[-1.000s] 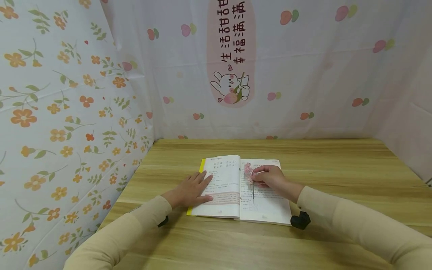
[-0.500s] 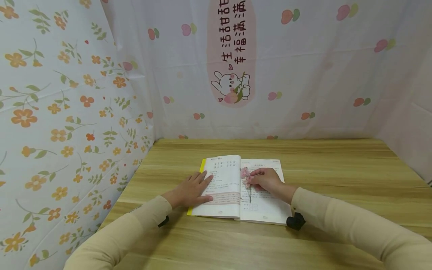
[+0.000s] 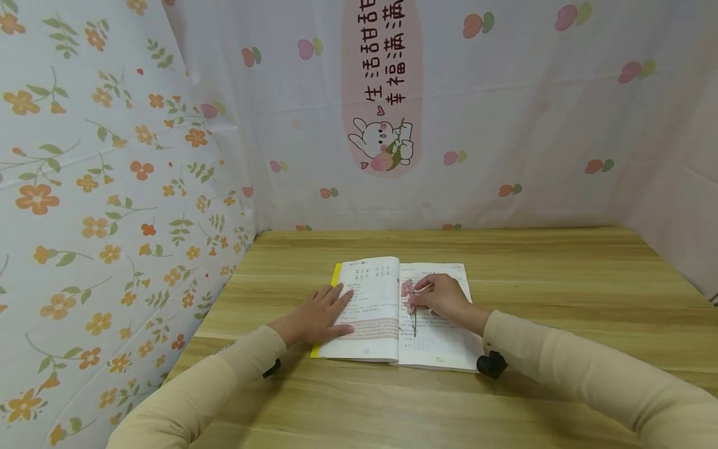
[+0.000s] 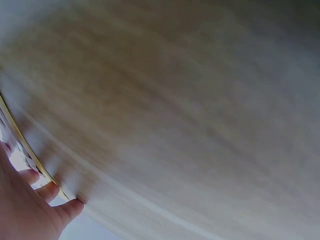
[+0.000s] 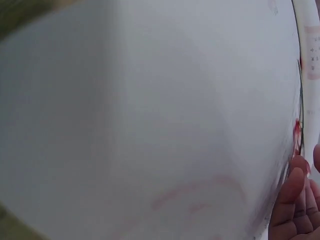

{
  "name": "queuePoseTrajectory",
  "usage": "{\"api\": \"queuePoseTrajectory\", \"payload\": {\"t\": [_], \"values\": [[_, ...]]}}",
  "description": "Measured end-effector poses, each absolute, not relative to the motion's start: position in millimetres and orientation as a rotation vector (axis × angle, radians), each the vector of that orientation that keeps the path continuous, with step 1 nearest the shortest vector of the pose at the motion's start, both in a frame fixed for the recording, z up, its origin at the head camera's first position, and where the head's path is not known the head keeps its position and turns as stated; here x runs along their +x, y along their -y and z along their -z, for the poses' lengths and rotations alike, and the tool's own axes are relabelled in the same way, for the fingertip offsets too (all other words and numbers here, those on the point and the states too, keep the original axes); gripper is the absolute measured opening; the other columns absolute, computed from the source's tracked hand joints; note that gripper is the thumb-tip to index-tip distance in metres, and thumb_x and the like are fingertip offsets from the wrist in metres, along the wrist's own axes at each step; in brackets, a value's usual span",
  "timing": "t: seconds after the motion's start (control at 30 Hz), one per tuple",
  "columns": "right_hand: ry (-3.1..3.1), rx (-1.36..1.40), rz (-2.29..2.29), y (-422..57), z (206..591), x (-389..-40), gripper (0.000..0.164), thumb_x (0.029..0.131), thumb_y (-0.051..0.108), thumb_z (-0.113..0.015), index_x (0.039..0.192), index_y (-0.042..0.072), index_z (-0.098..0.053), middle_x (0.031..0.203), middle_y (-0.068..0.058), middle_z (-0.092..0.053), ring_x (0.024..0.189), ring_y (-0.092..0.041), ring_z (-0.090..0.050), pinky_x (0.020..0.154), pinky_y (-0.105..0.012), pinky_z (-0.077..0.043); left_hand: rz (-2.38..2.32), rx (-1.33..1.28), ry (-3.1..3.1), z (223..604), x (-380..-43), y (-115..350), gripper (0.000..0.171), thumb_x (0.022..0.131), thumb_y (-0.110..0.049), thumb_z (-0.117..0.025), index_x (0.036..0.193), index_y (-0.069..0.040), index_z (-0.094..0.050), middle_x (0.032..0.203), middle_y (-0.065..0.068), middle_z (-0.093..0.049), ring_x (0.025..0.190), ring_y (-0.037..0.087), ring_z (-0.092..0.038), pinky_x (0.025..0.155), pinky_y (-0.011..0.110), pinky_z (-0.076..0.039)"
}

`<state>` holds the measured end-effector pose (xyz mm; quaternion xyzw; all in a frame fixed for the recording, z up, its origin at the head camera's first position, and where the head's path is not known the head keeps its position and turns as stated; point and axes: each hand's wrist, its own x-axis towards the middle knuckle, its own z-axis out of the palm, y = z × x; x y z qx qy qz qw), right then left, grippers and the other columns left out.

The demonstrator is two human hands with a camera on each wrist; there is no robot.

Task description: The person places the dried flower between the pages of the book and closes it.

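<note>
An open book (image 3: 369,302) with a yellow cover edge lies flat on the wooden table, printed pages facing up. Across its left page rests my left hand (image 3: 315,317), fingers spread; in the left wrist view, fingertips (image 4: 75,205) sit at the yellow edge. On the right page, close to the centre fold, is a sprig of pink flowers (image 3: 407,288) with a thin dark stem pointing toward me. My right hand (image 3: 450,302) pinches it near the blossoms, between thumb and fingers. The right wrist view shows those fingers (image 5: 292,187) beside the reddish petals (image 5: 297,130).
The wooden table (image 3: 359,405) extends around the book on all sides. A patterned cloth (image 3: 505,125) hangs behind the table's far edge, and a flowered cloth (image 3: 112,218) hangs along the left. A black wrist device (image 3: 492,364) sits beneath my right sleeve, by the book's lower right corner.
The right hand has shifted left with the flower sprig, bringing it nearer the book's centre fold. My left hand has stayed in place on the left page.
</note>
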<state>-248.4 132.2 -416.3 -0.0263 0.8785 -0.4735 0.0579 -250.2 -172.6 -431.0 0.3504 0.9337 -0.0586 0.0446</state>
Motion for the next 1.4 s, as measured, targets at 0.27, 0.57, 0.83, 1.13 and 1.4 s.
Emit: {"api": "queuePoseTrajectory", "payload": {"t": [0.27, 0.57, 0.83, 1.13, 1.4], "values": [[-2.809, -0.310, 1.237, -145, 407, -246, 0.027, 0.082, 0.017, -0.078, 0.101, 0.001, -0.068, 0.080, -0.002, -0.067, 0.073, -0.016, -0.062, 0.064, -0.032, -0.048, 0.172, 1.065, -2.849, 430, -250, 172, 0.085, 0.095, -0.067, -0.034, 0.156, -0.009, -0.020, 0.156, 0.020, -0.023, 0.138, 0.039, -0.028, 0.108, 0.053, -0.028], [-2.934, -0.517, 1.023, -175, 400, -238, 0.025, 0.085, 0.019, -0.076, 0.101, 0.001, -0.068, 0.087, -0.003, -0.065, 0.081, -0.019, -0.060, 0.074, -0.039, -0.049, 0.159, 1.083, -2.860, 431, -250, 172, 0.084, 0.095, -0.066, -0.037, 0.155, -0.008, -0.023, 0.155, 0.022, -0.026, 0.133, 0.044, -0.032, 0.108, 0.052, -0.028], [-2.998, -0.852, 0.838, -211, 408, -234, 0.039, 0.086, 0.022, -0.076, 0.116, 0.000, -0.066, 0.115, -0.012, -0.066, 0.108, -0.033, -0.060, 0.090, -0.051, -0.046, 0.151, 1.051, -2.858, 432, -250, 173, 0.085, 0.095, -0.067, -0.037, 0.156, -0.010, -0.021, 0.156, 0.020, -0.023, 0.135, 0.043, -0.030, 0.108, 0.051, -0.027], [-3.014, -1.284, 0.420, -251, 419, -229, 0.057, 0.088, 0.035, -0.073, 0.131, 0.001, -0.059, 0.134, -0.016, -0.056, 0.123, -0.036, -0.051, 0.099, -0.056, -0.038, 0.125, 1.047, -2.854, 432, -251, 172, 0.085, 0.094, -0.067, -0.038, 0.156, -0.011, -0.021, 0.157, 0.020, -0.022, 0.136, 0.043, -0.029, 0.108, 0.052, -0.029], [-2.945, -1.381, 0.199, -265, 427, -222, 0.075, 0.092, 0.058, -0.056, 0.147, 0.008, -0.043, 0.151, -0.012, -0.039, 0.137, -0.034, -0.036, 0.106, -0.057, -0.026, 0.109, 1.027, -2.850, 431, -250, 173, 0.087, 0.093, -0.069, -0.037, 0.156, -0.012, -0.020, 0.158, 0.018, -0.020, 0.137, 0.040, -0.028, 0.109, 0.052, -0.027]]}}
